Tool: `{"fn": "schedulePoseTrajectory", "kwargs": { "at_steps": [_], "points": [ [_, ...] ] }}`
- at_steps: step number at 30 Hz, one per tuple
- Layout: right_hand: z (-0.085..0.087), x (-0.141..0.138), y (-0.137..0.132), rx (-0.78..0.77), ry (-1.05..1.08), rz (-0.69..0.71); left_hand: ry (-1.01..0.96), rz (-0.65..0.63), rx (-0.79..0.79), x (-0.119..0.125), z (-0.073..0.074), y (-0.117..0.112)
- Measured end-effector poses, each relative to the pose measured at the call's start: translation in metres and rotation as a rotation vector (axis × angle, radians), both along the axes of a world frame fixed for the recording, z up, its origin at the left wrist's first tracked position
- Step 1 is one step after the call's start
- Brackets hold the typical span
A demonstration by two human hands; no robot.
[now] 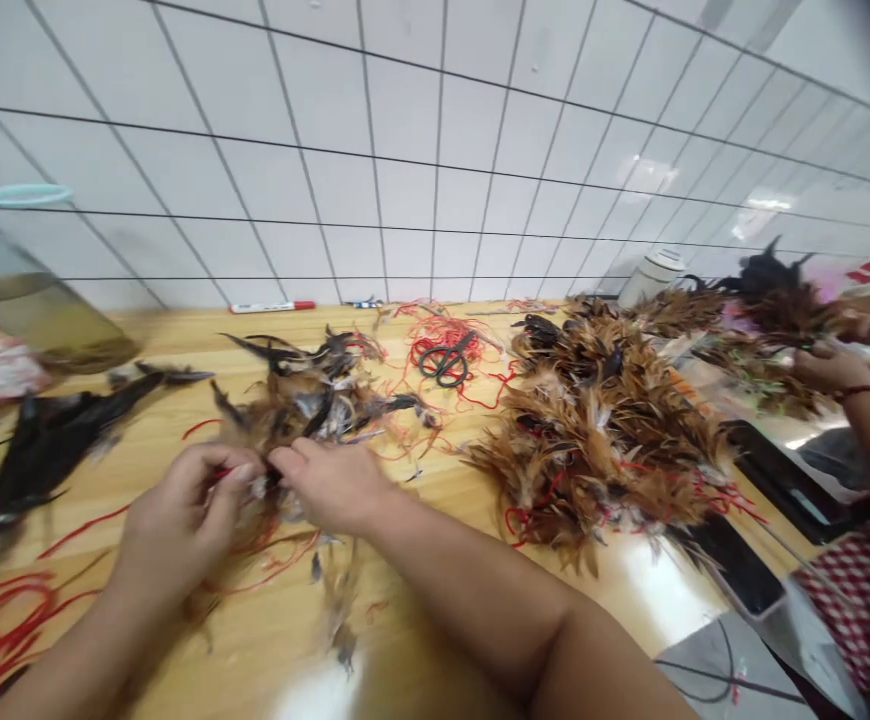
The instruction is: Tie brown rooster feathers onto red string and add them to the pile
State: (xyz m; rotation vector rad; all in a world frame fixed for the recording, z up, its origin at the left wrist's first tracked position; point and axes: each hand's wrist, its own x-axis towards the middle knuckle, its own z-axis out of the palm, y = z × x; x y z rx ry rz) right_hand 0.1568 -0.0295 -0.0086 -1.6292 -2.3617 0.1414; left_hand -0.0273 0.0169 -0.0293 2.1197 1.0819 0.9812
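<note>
My left hand (180, 515) is closed in a pinch, with a bit of red string showing between thumb and forefinger. Beside it, my right hand (337, 485) has its fingers closed on feathers, their tips partly hidden. Just beyond both hands lies a loose pile of brown, black and grey feathers (307, 390). Loose feathers (341, 610) and thin red threads are scattered below. At the lower left is a coil of red string (11, 625). Black-handled scissors (444, 365) rest on tangled red string (435, 330) further back.
Tied brown feather bunches (600, 420) are heaped at right, near a phone (739, 565) and black tray (795, 480). A co-worker's hand (832, 370) holds feathers. Black feathers (67, 435) and a jar of liquid (45, 310) stand left. A marker (274, 307) lies by the tiled wall.
</note>
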Motion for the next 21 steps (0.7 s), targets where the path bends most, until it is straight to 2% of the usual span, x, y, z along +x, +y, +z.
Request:
{"fn": "schedulePoseTrajectory", "kwargs": {
  "at_steps": [1, 4, 7, 12, 21],
  "points": [
    [-0.002, 0.000, 0.001, 0.031, -0.023, 0.005, 0.018, 0.044, 0.024, 0.003, 0.004, -0.003],
    [-0.006, 0.001, 0.003, 0.069, -0.098, 0.053, 0.017, 0.020, 0.009, 0.013, 0.015, -0.008],
    [-0.008, 0.002, 0.004, 0.051, -0.062, 0.049, -0.079, 0.000, -0.046, 0.019, 0.020, -0.008],
    [-0.004, 0.003, 0.005, 0.037, -0.074, -0.012, -0.278, 0.023, -0.213, 0.021, 0.023, -0.003],
    [-0.001, 0.004, 0.008, -0.035, -0.094, -0.073, -0.455, -0.086, -0.394, 0.022, 0.021, 0.003]
  ]
}}
